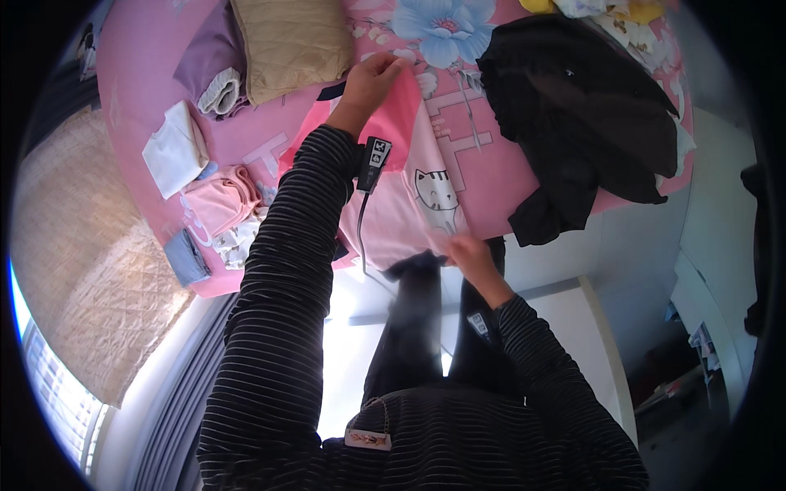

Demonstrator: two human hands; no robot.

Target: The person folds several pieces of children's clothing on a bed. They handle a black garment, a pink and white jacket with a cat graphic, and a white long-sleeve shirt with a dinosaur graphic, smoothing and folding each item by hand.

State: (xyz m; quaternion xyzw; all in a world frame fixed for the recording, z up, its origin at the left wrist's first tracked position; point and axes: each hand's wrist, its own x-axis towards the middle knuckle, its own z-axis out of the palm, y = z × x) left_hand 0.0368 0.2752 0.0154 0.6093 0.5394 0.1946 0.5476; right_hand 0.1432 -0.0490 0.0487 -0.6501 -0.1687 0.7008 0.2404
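Note:
A pink garment with a cat face print (pixel 385 217) is spread over the near edge of the pink flowered bedcover (pixel 135 74). Its upper part is a brighter pink, and its lower part is pale. My left hand (pixel 372 88) is closed at the far edge of the bright pink part, with fingertips pinched together on the cloth. Down by the near hem, my right hand (pixel 475 258) grips the pale side edge beside the cat print. A black device with a cable is strapped at my left wrist. Dark cloth shows under the garment's far left corner.
Right of the garment lies a rumpled black garment (pixel 581 90), partly over the bed's edge. At the left are a beige quilted piece (pixel 291 49), a purple garment (pixel 205 61), a white folded cloth (pixel 172 151), pink folded clothes (pixel 217 200) and a grey-blue folded cloth (pixel 187 256).

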